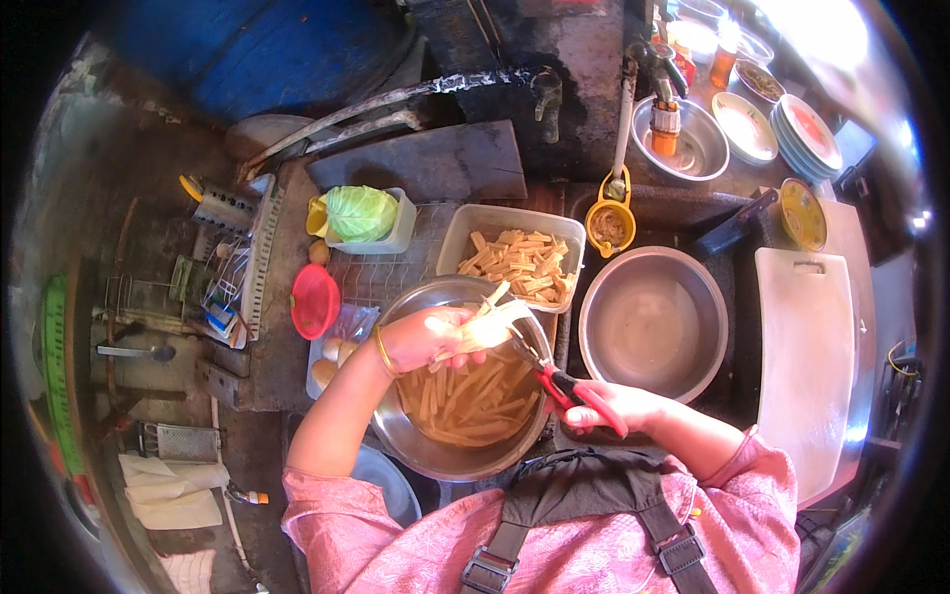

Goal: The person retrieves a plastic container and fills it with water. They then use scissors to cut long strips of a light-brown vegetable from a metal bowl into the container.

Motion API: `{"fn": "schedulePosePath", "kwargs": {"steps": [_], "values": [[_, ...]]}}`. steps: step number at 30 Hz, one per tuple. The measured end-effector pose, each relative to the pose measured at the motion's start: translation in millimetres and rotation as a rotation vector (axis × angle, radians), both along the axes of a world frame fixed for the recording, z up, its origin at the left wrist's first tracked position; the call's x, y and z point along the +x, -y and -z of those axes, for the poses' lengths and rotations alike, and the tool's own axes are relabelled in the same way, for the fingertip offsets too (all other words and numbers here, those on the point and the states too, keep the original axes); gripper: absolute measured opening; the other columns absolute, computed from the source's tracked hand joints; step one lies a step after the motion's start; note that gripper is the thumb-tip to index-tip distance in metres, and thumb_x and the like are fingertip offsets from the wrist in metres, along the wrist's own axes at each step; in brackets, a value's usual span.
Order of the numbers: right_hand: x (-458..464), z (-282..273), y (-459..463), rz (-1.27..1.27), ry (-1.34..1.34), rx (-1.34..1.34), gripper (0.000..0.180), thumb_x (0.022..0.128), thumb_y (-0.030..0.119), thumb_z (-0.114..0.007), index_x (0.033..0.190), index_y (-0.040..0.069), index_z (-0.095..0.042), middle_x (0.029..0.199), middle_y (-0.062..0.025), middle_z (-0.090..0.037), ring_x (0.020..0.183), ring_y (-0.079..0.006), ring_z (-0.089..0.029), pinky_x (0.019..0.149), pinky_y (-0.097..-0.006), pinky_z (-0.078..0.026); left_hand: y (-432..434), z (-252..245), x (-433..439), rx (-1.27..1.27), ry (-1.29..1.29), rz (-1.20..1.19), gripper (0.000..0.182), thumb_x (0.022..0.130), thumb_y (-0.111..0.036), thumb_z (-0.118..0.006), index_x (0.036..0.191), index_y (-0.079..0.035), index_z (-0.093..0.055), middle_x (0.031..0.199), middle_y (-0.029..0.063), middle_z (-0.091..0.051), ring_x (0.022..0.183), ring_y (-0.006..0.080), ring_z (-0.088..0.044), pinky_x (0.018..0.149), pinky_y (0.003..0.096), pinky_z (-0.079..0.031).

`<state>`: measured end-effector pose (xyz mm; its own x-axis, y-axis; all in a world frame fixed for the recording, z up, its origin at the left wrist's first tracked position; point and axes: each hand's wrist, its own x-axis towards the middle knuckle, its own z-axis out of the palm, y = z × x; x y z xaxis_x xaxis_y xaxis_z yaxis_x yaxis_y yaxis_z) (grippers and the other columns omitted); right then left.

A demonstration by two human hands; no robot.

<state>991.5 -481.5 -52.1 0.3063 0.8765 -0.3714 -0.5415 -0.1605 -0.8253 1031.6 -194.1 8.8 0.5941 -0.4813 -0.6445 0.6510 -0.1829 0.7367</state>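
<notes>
My left hand point(438, 338) grips a bunch of pale yellow strips point(486, 327) that look like soaked tofu skin sticks, above a steel basin point(386, 416). Longer strips point(464, 405) of the same kind lie in cloudy water in that basin. In my right hand point(605, 408) are kitchen scissors point(571, 393) with red and black handles, their blades pointing up and left at the bunch. Glare hides whether the blades touch it. Just beyond the basin, a translucent plastic container point(512, 215) holds many short cut pieces point(523, 263).
To the right, another steel basin point(653, 327) with liquid sits in the dark sink beside a white cutting board point(805, 356). A yellow strainer point(610, 226) hangs below a pipe. Cabbage point(361, 213), a pink bowl point(315, 301) and eggs point(326, 371) stand left. Stacked plates point(809, 134) are at the back right.
</notes>
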Motion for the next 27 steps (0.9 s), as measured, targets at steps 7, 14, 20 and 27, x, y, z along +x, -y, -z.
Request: {"fn": "schedulePosePath", "kwargs": {"steps": [7,14,20,27], "values": [[17.9,12.9,2.0,0.032,-0.061,0.01,0.061,0.073,0.052,-0.066,0.101,-0.001,-0.052,0.069,-0.0012,-0.05,0.06,-0.0092,-0.048,0.055,-0.021,-0.04,-4.3,8.9,31.8,-0.156,-0.254,0.021,0.033,0.075,-0.004,-0.046,0.106,0.008,-0.051,0.075,0.0132,-0.057,0.048,0.0081,-0.044,0.042,0.0181,-0.034],[27.3,22.7,6.0,0.286,-0.081,-0.015,0.038,0.084,0.04,-0.056,0.078,0.002,-0.053,0.058,-0.0019,-0.049,0.048,-0.0094,-0.047,0.045,-0.0219,-0.039,19.3,29.9,80.9,0.076,-0.228,0.105,0.033,0.063,0.005,-0.042,0.095,0.008,-0.051,0.071,0.0129,-0.053,0.044,0.0095,-0.041,0.037,0.02,-0.03],[32.0,30.7,8.5,0.425,-0.054,-0.188,0.041,0.085,0.041,-0.055,0.068,0.004,-0.053,0.052,-0.0023,-0.047,0.043,-0.0103,-0.045,0.042,-0.022,-0.035,31.7,58.1,93.6,-0.097,-0.122,0.062,0.032,0.076,0.0,-0.046,0.108,0.006,-0.048,0.087,0.0129,-0.058,0.073,0.0164,-0.059,0.066,0.0253,-0.049],[25.9,24.3,15.1,0.423,-0.134,-0.062,0.042,0.088,0.042,-0.047,0.076,0.003,-0.053,0.057,-0.0042,-0.051,0.046,-0.012,-0.049,0.045,-0.0234,-0.039,29.6,71.3,79.2,-0.363,-0.1,-0.41,0.023,0.088,-0.011,-0.049,0.106,0.003,-0.049,0.105,0.018,-0.057,0.094,0.0291,-0.058,0.083,0.0362,-0.047]]}}
